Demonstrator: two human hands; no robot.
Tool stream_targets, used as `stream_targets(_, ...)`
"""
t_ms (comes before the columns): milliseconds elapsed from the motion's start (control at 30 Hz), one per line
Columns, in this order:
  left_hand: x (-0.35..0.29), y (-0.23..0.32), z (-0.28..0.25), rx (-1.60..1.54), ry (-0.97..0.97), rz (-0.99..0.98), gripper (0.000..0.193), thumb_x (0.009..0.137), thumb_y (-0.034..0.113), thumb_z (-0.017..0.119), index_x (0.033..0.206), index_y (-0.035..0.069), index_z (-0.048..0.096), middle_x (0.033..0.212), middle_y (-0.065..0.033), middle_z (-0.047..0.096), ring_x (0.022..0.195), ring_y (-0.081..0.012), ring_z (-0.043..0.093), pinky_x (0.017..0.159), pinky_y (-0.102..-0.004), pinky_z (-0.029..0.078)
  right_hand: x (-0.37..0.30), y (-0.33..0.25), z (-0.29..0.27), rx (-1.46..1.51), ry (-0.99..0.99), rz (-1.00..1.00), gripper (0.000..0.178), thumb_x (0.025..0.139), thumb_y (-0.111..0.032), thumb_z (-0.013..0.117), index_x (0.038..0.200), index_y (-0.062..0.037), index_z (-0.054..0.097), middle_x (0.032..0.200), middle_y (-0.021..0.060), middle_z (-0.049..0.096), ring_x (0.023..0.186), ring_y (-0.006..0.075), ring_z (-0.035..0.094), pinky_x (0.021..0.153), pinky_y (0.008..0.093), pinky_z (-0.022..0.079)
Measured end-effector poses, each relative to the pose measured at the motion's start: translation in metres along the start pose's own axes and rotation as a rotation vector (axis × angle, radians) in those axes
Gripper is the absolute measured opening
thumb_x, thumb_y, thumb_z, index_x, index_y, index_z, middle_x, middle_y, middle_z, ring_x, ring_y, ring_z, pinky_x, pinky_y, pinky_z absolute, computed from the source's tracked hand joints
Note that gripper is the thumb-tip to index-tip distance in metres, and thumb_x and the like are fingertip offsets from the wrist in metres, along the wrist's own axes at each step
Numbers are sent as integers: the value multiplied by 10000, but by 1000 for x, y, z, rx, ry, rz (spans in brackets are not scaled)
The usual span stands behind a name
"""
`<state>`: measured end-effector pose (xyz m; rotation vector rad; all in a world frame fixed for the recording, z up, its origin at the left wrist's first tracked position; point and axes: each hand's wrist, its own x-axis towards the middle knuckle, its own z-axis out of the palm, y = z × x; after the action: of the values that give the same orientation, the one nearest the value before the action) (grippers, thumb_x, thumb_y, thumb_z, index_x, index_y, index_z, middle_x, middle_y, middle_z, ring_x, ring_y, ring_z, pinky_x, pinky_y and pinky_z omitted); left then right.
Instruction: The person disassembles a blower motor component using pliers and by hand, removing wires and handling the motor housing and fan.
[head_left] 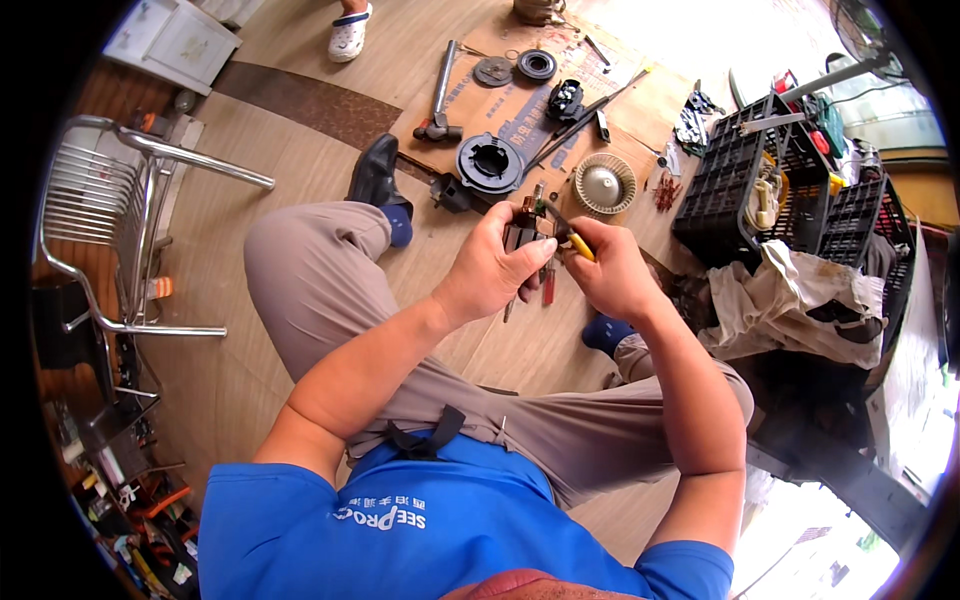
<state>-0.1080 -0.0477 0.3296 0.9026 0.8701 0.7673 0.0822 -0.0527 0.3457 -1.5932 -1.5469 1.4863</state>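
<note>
My left hand [485,270] grips a motor armature [520,234], a dark cylinder with copper-coloured parts and a thin shaft, its upper end pointing away from me. My right hand [618,266] is closed around a small tool with a yellow handle [580,246]. The dark front part of that tool meets the top end of the armature; its exact kind is hard to make out. Just beyond the hands lie a black round motor housing [488,165] and a cream blower wheel [604,184]. A red-handled tool [548,288] shows on the floor below the armature.
A cardboard sheet [500,115] carries a hammer [440,100], black discs [536,65] and a black plastic part [566,98]. Black crates [725,190] with a draped cloth [795,300] stand to the right. A metal chair [140,230] is on the left. Another person's foot [348,35] shows at the top.
</note>
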Motion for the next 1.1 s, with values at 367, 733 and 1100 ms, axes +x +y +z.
stream_targets(367, 4, 5, 2, -46, -28, -59, 395, 913, 222, 637, 1177, -12, 460, 770, -31, 577, 560, -95, 561, 483, -247, 483, -2, 2, -10, 176, -71, 64, 193, 873, -76, 593, 1035, 20, 637, 778, -15, 582, 760, 53, 476, 687, 236, 425)
stream_targets(733, 14, -3, 6, 28, -35, -16, 404, 917, 208, 624, 1206, -19, 454, 780, -33, 580, 574, -99, 569, 490, -255, 492, 1, 17, -24, 444, -140, 162, 165, 897, -81, 599, 1050, -35, 640, 679, -30, 529, 506, 44, 425, 457, 203, 305)
stream_targets(1100, 17, -6, 5, -192, -51, -63, 298, 943, 204, 595, 1148, 26, 474, 866, -70, 606, 599, -128, 599, 496, -266, 511, -11, 26, -8, -795, 434, -388, 648, 687, -152, 700, 1292, -31, 500, 1137, 148, 523, 1053, 332, 504, 883, 437, 417)
